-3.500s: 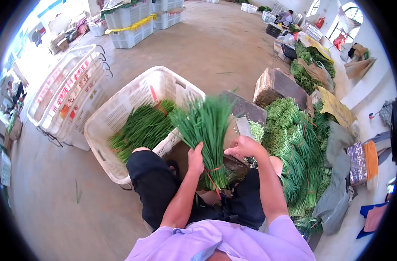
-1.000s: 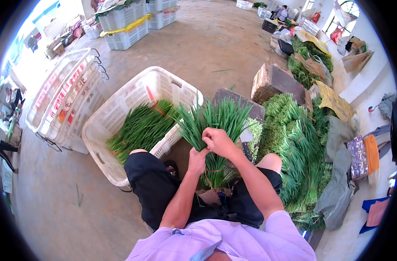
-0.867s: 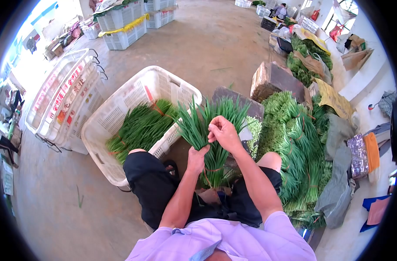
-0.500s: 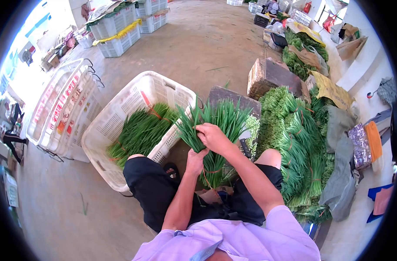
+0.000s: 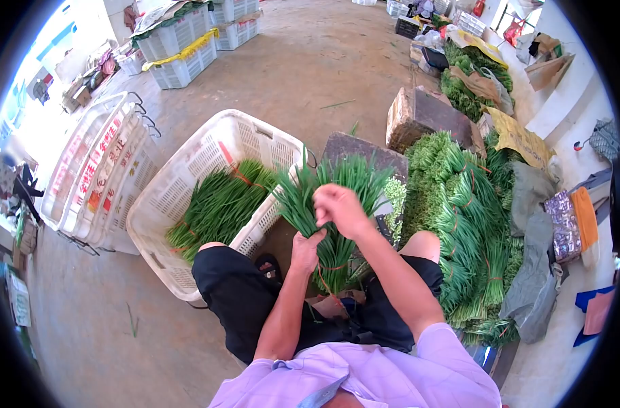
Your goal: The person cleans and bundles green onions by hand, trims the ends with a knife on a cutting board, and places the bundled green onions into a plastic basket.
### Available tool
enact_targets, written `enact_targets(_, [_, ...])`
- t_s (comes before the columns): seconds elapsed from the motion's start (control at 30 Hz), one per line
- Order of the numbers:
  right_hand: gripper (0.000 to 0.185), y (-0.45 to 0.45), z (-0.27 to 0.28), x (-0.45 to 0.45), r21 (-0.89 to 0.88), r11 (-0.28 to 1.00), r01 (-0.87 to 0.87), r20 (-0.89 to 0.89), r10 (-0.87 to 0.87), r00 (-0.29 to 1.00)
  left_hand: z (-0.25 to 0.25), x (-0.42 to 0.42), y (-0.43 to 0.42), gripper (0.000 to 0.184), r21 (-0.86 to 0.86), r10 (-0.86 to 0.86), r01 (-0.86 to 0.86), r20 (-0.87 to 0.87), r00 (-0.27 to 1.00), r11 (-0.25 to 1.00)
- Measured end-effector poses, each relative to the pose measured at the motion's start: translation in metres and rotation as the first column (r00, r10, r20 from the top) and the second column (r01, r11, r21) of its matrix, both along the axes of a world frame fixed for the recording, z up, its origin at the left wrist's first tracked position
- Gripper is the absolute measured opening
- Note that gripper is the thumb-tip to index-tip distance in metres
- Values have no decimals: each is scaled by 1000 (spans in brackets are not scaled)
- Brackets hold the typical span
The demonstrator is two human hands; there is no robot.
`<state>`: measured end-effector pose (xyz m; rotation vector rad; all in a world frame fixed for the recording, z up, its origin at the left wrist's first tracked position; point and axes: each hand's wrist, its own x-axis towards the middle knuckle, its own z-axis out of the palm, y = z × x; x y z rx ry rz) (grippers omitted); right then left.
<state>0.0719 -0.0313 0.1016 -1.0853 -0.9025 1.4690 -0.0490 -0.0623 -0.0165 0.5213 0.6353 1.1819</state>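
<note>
A bundle of green chives (image 5: 350, 180) stands upright between my knees, its leaves fanned out at the top. A reddish tie (image 5: 333, 268) runs round its lower part. My left hand (image 5: 306, 250) is closed on the left side of the bundle, thumb pointing up across the leaves. Over the leaves, at the front of the bundle, is my right hand (image 5: 338, 208), slightly blurred with its fingers curled in. Whatever it may be pinching is hidden. Left of my knees, a white plastic basket (image 5: 150, 211) holds tied chive bundles (image 5: 221, 200).
Many tied chive bundles (image 5: 470, 231) are heaped at my right, beside a grey cloth (image 5: 533, 292). Dark boxes (image 5: 425, 122) stand ahead. Nested white baskets (image 5: 95, 177) are at the left, and stacked crates (image 5: 184, 68) farther back. A person (image 5: 14, 183) is at the far left.
My right hand has lifted a little off the leaves and its fingers have curled in. My left hand stays on the chive bundle.
</note>
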Motion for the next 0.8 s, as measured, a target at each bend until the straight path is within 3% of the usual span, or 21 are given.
enact_targets(0.03, [11,-2,7,10,74,996,43,-317,-18,948,4,-2,3,30,-45,3,-3,-16,1000,999])
enact_targets(0.1, [11,-26,39,30,198,971,-133,-471,213,856,5,-10,2,32,-117,5,-10,-36,999,993])
enact_targets(0.17, [15,-58,38,57,61,899,-434,-200,437,877,-1,-20,15,34,-138,64,-51,92,994,989])
enact_targets(0.2, [24,-64,41,69,-123,820,-560,109,572,813,-5,-25,20,37,-127,76,-57,145,987,990])
enact_targets(0.23, [24,-64,32,74,-125,823,-554,111,567,816,-8,-28,25,41,-156,77,-49,181,980,987])
enact_targets(0.27, [31,-61,12,80,-135,944,-300,415,329,848,-14,-30,30,41,-179,52,-3,267,962,984])
enact_targets(0.3, [41,-61,-10,87,-59,998,-31,674,62,736,-19,-33,34,42,-199,25,48,349,937,979])
enact_targets(0.33, [57,-58,-34,89,70,990,121,682,-136,719,-18,-34,34,42,-172,-28,107,411,911,979])
enact_targets(0.37, [57,-54,-52,84,79,988,134,683,-152,715,-12,-28,32,42,-163,-44,121,413,910,979])
enact_targets(0.43, [64,-46,-78,58,129,990,63,448,-114,887,2,-23,25,42,-157,-91,198,514,853,968])
enact_targets(0.47, [63,-49,-48,44,85,996,-6,375,-27,927,-2,-20,25,41,-175,-82,205,534,841,963])
enact_targets(0.5, [63,-43,-63,45,89,996,-4,365,-29,931,-6,-20,24,41,-173,-85,204,525,847,964])
enact_targets(0.63, [53,-26,-87,44,48,990,134,561,-138,816,-10,-23,21,36,-261,56,71,452,890,963])
enact_targets(0.7, [43,-41,-68,33,371,809,457,518,-588,621,-12,-22,22,36,-241,167,-91,316,934,966])
enact_targets(0.73, [28,-48,-57,31,508,756,413,526,-652,546,-11,-23,20,34,-185,178,-125,305,936,975])
enact_targets(0.77, [28,-57,-50,26,504,762,406,534,-645,547,-11,-23,20,34,-193,186,-130,308,933,972])
enact_targets(0.8, [24,-66,-46,19,458,863,216,548,-465,695,-11,-23,21,35,-166,194,-158,230,954,973])
